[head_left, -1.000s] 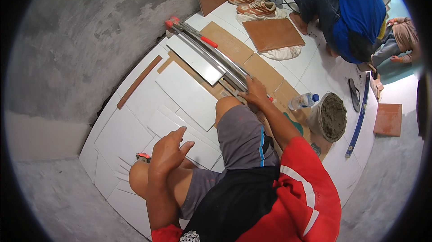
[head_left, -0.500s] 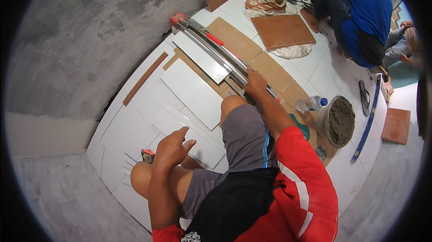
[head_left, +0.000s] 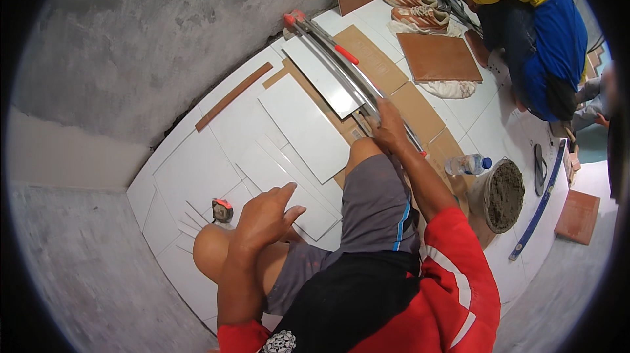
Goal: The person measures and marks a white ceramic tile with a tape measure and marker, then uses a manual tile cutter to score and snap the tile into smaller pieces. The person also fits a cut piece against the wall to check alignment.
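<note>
My right hand (head_left: pixel 389 126) is closed around the near end of a long manual tile cutter (head_left: pixel 333 58) with steel rails and a red grip. A white tile (head_left: pixel 320 72) lies on the cutter's bed, and its near corner reaches close to my right hand. Over the floor by my left knee, my left hand (head_left: pixel 264 216) hovers with thumb and fingers stretched out, holding nothing. Below it are narrow white tile strips (head_left: pixel 279 166). Another white tile (head_left: pixel 305 128) lies beside the cutter. A small round tool with a red part (head_left: pixel 222 210), perhaps a tape measure, is left of that hand.
At right stand a bucket of mortar (head_left: pixel 504 197) and a water bottle (head_left: pixel 467 164). A blue level (head_left: pixel 539 201) and a sandal (head_left: pixel 539 169) lie beyond. Brown tiles (head_left: pixel 438 58), shoes (head_left: pixel 420 17) and a crouching co-worker (head_left: pixel 554 38) are farther back. A grey wall (head_left: pixel 157 44) borders the left.
The whole view has shifted, so things appear farther right and slightly lower. My left hand now leaves the small round tool fully visible. My right hand stays on the tile cutter.
</note>
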{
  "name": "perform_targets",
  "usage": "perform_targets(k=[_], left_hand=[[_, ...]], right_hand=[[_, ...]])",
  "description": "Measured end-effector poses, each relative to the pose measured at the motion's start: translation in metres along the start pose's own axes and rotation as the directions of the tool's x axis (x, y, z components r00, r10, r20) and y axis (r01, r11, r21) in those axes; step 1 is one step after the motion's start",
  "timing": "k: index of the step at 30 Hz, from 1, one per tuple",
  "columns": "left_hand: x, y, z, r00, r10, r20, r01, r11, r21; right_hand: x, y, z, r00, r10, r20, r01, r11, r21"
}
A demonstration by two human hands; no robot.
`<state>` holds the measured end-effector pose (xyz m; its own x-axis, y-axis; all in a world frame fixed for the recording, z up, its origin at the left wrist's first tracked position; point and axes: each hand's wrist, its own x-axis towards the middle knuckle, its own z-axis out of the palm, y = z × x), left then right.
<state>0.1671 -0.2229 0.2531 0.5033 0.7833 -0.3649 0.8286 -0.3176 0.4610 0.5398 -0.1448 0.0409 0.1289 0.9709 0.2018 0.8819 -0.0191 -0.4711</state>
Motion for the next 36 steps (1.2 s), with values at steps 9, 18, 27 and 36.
perform_targets(k=[9,18,27,36], left_hand=[[0.021,0.003,0.004,0.988,0.154,0.013,-0.155,0.986,0.061],[0.022,-0.008,-0.004,0.993,0.079,0.090,-0.082,0.996,0.039],[0.033,-0.005,-0.012,0.991,0.093,0.093,-0.095,0.995,0.010],[0.024,-0.006,-0.010,0.992,0.120,0.033,-0.121,0.992,0.021]], right_hand=[[0.058,-0.087,0.093,0.964,0.028,0.265,0.000,0.995,-0.103],[0.101,-0.075,0.124,0.923,0.313,0.222,-0.237,0.921,-0.310],[0.114,-0.068,0.119,0.895,0.398,0.199,-0.297,0.867,-0.401],[0.102,-0.063,0.114,0.913,0.349,0.211,-0.256,0.894,-0.369]])
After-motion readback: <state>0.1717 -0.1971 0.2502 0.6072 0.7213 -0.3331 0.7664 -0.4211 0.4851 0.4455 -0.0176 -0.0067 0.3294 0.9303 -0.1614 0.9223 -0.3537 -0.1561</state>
